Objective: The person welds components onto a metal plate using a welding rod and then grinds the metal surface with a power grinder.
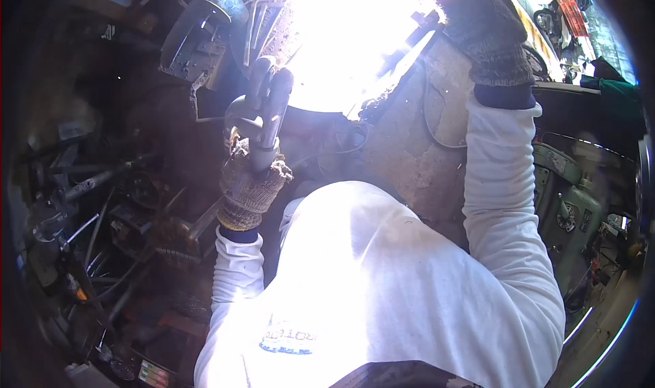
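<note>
My left hand point(251, 187) wears a worn knit glove and is closed around the lower end of a thick grey piece with rounded, looped parts point(274, 111). The piece stands up from the hand, and its exact kind is unclear. At the upper right, my right hand point(488, 36) is in a dark knit glove, reaching toward an intense white glare point(355, 40). Its fingers are lost at the top edge and in the light, so what it holds cannot be seen. Below that hand, a dark bar-like edge point(409, 50) borders the glare.
A grey metal cylinder point(198, 30) lies at the upper left, near thin rods point(258, 23). Dark clutter of bars and scrap point(89, 183) fills the left side. Green machinery point(576, 207) stands at the right, and a thin cable point(431, 125) runs over a worn brownish surface point(440, 169).
</note>
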`<state>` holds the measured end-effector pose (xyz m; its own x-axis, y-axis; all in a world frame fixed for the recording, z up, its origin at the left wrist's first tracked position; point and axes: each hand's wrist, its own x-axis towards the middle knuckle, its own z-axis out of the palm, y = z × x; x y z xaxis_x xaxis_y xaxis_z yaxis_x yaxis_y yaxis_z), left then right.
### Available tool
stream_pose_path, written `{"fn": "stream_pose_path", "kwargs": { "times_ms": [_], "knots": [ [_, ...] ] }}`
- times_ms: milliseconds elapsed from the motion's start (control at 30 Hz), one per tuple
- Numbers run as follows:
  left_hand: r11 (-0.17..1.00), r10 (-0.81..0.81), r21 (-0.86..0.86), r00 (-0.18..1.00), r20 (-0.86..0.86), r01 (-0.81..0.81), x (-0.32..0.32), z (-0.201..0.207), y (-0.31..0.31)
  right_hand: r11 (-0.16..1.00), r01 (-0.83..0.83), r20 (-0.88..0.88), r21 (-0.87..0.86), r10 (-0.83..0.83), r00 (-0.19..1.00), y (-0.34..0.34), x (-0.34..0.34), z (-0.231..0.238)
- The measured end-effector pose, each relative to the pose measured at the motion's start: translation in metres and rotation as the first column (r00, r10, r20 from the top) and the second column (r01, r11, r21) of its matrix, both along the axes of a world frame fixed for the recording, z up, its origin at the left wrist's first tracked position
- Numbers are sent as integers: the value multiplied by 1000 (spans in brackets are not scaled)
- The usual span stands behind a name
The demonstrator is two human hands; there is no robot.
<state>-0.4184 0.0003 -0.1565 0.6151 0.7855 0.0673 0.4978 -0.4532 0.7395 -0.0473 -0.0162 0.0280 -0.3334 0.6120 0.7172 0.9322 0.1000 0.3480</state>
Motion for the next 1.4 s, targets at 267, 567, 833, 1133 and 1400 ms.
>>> {"fn": "stream_pose_path", "kwargs": {
  "times_ms": [267, 567, 833, 1133, 1400],
  "knots": [
    [964, 16, -257, 955, 295, 64, -21, 17, -13, 991, 81, -35, -107, -85, 996, -3, -9, 6],
    [867, 112, -487, 909, 400, 108, -38, -1, -20, 1000, 4, 58, -28, -3, 998, -4, -11, 10],
    [565, 439, -785, 713, 547, 254, -31, 3, -27, 991, 64, 42, -118, -60, 997, -9, -16, 17],
    [958, 14, -286, 994, 107, 17, -45, -33, -16, 979, 70, 19, -193, -68, 998, -11, -11, 17],
    [985, 41, -172, 993, 109, -22, -46, -33, -24, 951, 131, 32, -282, -127, 991, -15, -10, 20]
  ]
}}
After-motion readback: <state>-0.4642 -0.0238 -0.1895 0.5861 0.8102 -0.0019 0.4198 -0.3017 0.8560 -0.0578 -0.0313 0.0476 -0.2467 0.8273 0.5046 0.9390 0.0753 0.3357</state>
